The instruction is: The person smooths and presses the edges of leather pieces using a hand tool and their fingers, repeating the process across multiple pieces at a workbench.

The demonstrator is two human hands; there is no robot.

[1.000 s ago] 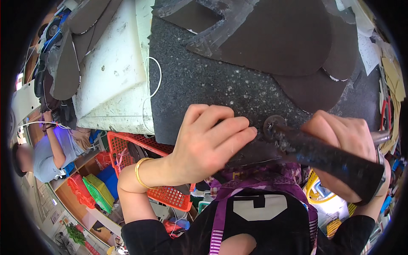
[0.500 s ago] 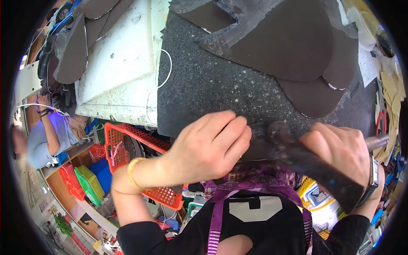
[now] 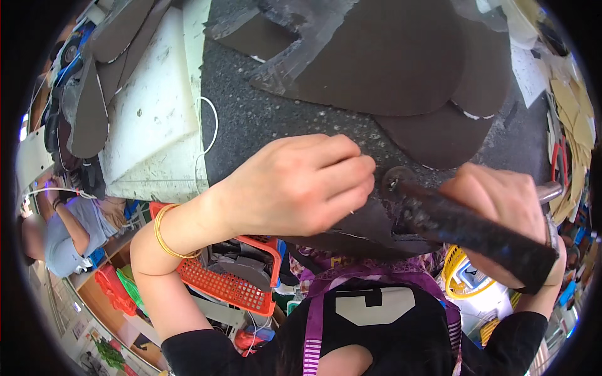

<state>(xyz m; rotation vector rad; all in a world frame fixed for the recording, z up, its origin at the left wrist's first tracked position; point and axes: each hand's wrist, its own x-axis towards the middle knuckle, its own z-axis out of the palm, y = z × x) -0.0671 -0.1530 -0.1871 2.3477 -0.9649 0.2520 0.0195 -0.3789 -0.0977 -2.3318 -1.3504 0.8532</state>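
At the speckled dark counter (image 3: 244, 113), the right hand (image 3: 495, 197) has its grip wrapped round the hammer (image 3: 471, 229), and what a slant! It's over the counter's near edge, long axis diagonal, rounded end toward the left hand (image 3: 307, 185), square end by the right wrist. Left fingers curl at that same edge, beside a brown sheet (image 3: 367, 227); whether that grip holds anything, I can't tell. Round-ended brown pieces (image 3: 389, 62) overlap on the counter's far side.
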